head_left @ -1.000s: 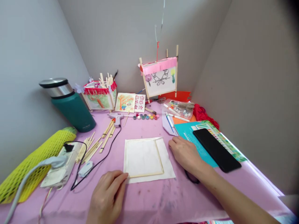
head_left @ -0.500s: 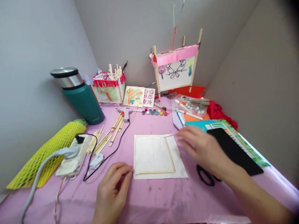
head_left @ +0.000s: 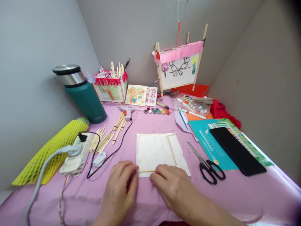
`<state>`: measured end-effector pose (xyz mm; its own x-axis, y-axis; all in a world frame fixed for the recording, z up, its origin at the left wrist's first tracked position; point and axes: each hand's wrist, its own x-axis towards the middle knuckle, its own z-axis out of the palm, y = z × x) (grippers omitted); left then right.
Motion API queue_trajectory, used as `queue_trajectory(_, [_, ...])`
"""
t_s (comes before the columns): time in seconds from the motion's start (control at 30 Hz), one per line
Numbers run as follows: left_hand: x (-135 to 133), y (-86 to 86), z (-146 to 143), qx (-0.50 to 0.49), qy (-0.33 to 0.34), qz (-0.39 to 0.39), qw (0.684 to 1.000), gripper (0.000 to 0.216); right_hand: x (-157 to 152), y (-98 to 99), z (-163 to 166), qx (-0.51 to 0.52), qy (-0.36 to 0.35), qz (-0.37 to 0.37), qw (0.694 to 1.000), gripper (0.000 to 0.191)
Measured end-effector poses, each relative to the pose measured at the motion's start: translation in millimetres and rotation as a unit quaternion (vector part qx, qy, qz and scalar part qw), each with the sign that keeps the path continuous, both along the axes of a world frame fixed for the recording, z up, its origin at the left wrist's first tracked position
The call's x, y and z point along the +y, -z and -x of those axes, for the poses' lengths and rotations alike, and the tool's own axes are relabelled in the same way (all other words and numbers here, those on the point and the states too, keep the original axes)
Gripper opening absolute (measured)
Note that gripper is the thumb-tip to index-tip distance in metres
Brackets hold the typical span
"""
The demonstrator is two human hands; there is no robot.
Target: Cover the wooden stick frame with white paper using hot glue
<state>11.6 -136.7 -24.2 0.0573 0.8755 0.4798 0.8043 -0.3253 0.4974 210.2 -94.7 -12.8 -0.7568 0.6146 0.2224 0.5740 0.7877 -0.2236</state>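
The fingers (head_left: 128, 171) of the left hand (head_left: 119, 191) and right hand (head_left: 172, 186) curl down at the near edge of a white cloth (head_left: 157, 149), on a thin wooden stick (head_left: 147, 171); whether they pinch it is unclear. The cloth lies on the pink-covered counter (head_left: 70, 204). Right: black-handled scissors (head_left: 208, 169), a teal booklet (head_left: 210, 144), a black phone (head_left: 237, 150). Left: loose sticks (head_left: 101, 142), a power strip (head_left: 75, 153).

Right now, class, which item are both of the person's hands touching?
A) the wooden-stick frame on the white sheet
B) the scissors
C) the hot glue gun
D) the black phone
A: the fingers of the left hand and the right hand meet the lower edge of the wooden-stick frame on the white sheet, while the scissors lie off to the right.
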Motion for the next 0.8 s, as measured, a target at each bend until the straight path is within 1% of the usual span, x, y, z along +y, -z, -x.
queue_trajectory(0.23, [0.8, 2.6, 0.7, 0.019, -0.001, 0.003, 1.0, 0.015, 4.3, -2.2, 22.6, 0.005, 0.022, 0.01, 1.0, 0.009])
queue_trajectory(0.33, [0.1, 3.5, 1.6, 0.01, -0.004, 0.007, 1.0, 0.017, 8.6, -5.2, 31.2, 0.0, 0.016, 0.013, 1.0, 0.008])
queue_trajectory(0.5, [0.4, 3.3, 1.7, 0.001, -0.007, 0.013, 1.0, 0.018, 10.6, -6.0, 38.2, 0.005, 0.006, -0.006, 1.0, 0.009])
queue_trajectory(0.6, [0.8, 2.8, 1.7, 0.004, -0.003, 0.016, 1.0, 0.018, 10.5, -7.6, 38.7, 0.029, 0.013, 0.033, 0.999, 0.014])
queue_trajectory(0.67, [0.8, 2.4, 1.6, 0.005, -0.002, 0.013, 1.0, 0.018, 11.8, -11.4, 37.0, 0.037, 0.004, 0.061, 0.997, 0.018])
queue_trajectory(0.73, [0.7, 1.7, 1.4, 0.009, 0.001, 0.014, 1.0, 0.019, 14.9, -17.8, 33.6, 0.041, -0.002, 0.087, 0.995, 0.021])
queue_trajectory(0.8, [0.7, 1.0, 1.2, 0.016, 0.007, 0.018, 1.0, 0.02, 20.8, -26.6, 29.4, 0.053, 0.013, 0.115, 0.992, 0.022])
